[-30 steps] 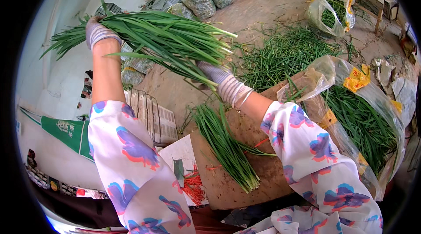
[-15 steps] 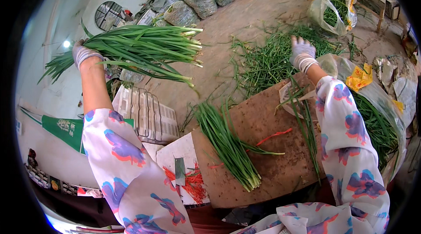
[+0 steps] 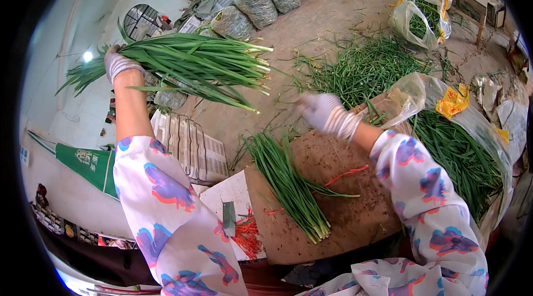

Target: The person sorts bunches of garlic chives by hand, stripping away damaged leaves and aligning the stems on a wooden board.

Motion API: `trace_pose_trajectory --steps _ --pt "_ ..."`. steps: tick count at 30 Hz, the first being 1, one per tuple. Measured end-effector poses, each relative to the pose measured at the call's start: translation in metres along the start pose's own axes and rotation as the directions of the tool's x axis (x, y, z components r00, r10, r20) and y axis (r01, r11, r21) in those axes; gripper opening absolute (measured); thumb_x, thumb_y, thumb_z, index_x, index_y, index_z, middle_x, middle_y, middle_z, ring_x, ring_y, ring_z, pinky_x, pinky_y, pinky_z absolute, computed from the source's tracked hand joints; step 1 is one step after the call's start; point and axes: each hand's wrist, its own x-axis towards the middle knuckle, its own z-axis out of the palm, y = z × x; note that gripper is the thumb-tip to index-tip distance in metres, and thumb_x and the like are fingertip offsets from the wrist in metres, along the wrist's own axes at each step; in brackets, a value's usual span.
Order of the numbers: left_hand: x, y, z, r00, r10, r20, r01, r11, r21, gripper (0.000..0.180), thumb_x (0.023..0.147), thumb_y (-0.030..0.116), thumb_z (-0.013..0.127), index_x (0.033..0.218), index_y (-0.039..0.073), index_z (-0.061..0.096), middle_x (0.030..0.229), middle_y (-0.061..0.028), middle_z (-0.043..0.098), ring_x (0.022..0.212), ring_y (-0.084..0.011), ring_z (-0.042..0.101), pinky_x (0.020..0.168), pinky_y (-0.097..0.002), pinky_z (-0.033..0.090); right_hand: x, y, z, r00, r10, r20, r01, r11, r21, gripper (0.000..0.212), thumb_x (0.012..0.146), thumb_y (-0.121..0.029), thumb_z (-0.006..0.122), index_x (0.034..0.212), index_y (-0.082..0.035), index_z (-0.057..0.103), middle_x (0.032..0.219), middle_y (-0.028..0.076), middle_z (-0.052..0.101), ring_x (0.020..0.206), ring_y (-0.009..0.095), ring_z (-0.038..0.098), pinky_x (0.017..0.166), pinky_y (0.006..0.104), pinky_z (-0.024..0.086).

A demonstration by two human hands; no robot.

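Observation:
My left hand (image 3: 121, 64), in a pale glove with bands at the wrist, is closed round a large bunch of garlic chives (image 3: 194, 60). The bunch is raised at the left, its white root ends pointing right. Blurred by motion, my right hand (image 3: 325, 111) is in a similar glove over the far edge of the brown board (image 3: 361, 218); its fingers are smeared. A smaller bunch of garlic chives (image 3: 288, 185) lies on that board, across a red tie (image 3: 347, 174).
Red ties (image 3: 247, 237) and a flat metal piece (image 3: 229, 217) lie on a white surface. Loose green trimmings (image 3: 361, 71) cover the floor ahead. An opened bag of chives (image 3: 461, 146) stands at the right. White crates (image 3: 191, 143) stand left; filled bags (image 3: 255, 4) line the back.
My right hand has moved left and nearer, from above the floor trimmings to the board's far edge. The left hand and its bunch have shifted slightly right. Stray stalks on the board's right have gone from sight.

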Motion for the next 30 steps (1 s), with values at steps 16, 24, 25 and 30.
trace_pose_trajectory --steps 16,24,25,30 --pt "-0.049 -0.031 -0.022 0.964 0.04 0.262 0.063 0.926 -0.373 0.016 0.083 0.014 0.048 0.07 0.005 0.05 0.065 -0.0068 0.053 0.07 -0.0337 0.056 0.071 -0.0527 0.05 0.06 0.018 0.016 0.979 0.129 -0.158 -0.04 0.88 0.473 0.041 0.082 -0.029 0.06 0.117 -0.008 0.054 0.106 0.018 0.061 0.098 0.031 0.059 0.085 0.0357 0.046" --pt "-0.061 -0.021 -0.061 0.968 0.127 0.215 -0.014 0.886 -0.463 0.018 0.082 0.017 0.051 0.083 0.002 0.061 0.06 -0.0051 0.056 0.068 -0.0318 0.058 0.077 -0.0484 0.048 -0.001 0.112 -0.063 0.81 0.587 -0.009 -0.362 0.488 -0.794 0.048 0.08 -0.022 0.057 0.125 -0.01 0.045 0.126 0.017 0.05 0.107 0.029 0.057 0.085 0.0415 0.047" --pt "-0.065 -0.021 -0.056 0.963 0.142 0.228 -0.015 0.875 -0.483 0.016 0.082 0.017 0.05 0.08 0.003 0.058 0.061 -0.0049 0.055 0.067 -0.03 0.056 0.078 -0.0471 0.048 0.001 0.103 -0.076 0.86 0.51 -0.015 -0.33 0.533 -0.779 0.058 0.079 -0.025 0.061 0.13 -0.011 0.039 0.127 0.016 0.049 0.103 0.028 0.058 0.083 0.0401 0.048" --pt "-0.072 -0.034 -0.065 0.956 0.165 0.241 -0.029 0.874 -0.485 0.013 0.081 0.015 0.049 0.081 0.004 0.057 0.06 -0.0024 0.051 0.06 -0.0224 0.051 0.079 -0.0424 0.048 0.013 -0.009 -0.054 0.964 0.212 0.162 -0.266 0.814 0.517 0.041 0.082 -0.036 0.061 0.105 -0.001 0.059 0.084 0.015 0.064 0.07 0.03 0.063 0.066 0.037 0.051"
